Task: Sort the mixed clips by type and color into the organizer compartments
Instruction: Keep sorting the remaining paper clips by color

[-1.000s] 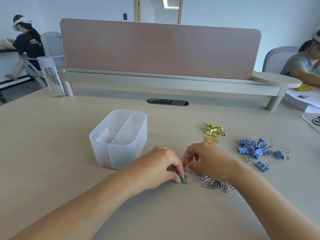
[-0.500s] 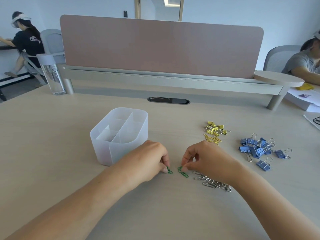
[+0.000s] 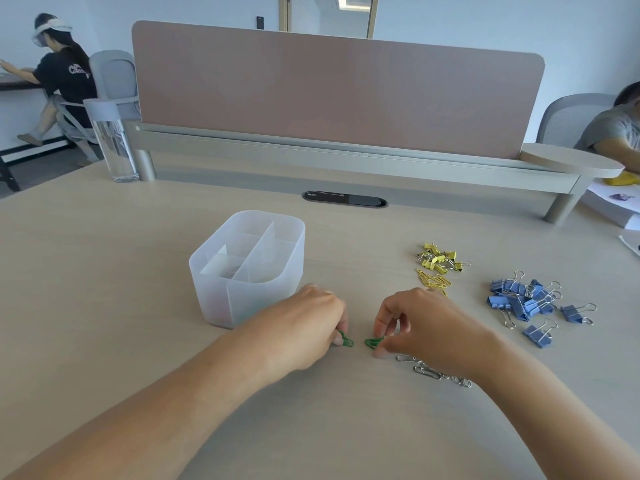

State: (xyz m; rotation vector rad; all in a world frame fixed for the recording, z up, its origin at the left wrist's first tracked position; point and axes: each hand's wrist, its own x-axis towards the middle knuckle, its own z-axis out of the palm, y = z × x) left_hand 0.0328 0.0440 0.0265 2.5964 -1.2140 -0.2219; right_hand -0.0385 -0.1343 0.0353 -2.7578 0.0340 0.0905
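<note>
A translucent white organizer (image 3: 221,292) with several compartments stands on the desk, left of centre. Just to its right, my left hand (image 3: 304,327) pinches green paper clips (image 3: 345,340) against the desk. My right hand (image 3: 426,327) pinches a second small bunch of green paper clips (image 3: 373,342) a short way to the right. Silver paper clips (image 3: 429,370) lie partly under my right hand. Yellow paper clips (image 3: 434,281), yellow binder clips (image 3: 440,260) and blue binder clips (image 3: 526,301) lie further right.
A clear water bottle (image 3: 112,140) stands at the far left by the desk divider (image 3: 332,91). A cable port (image 3: 344,199) sits behind the organizer. Papers (image 3: 613,209) lie at the right edge. Two other people sit at neighbouring desks.
My hands have drawn apart, splitting the green paper clips into two bunches. The left hand slid toward the organizer with its bunch; the right hand's clips lifted slightly.
</note>
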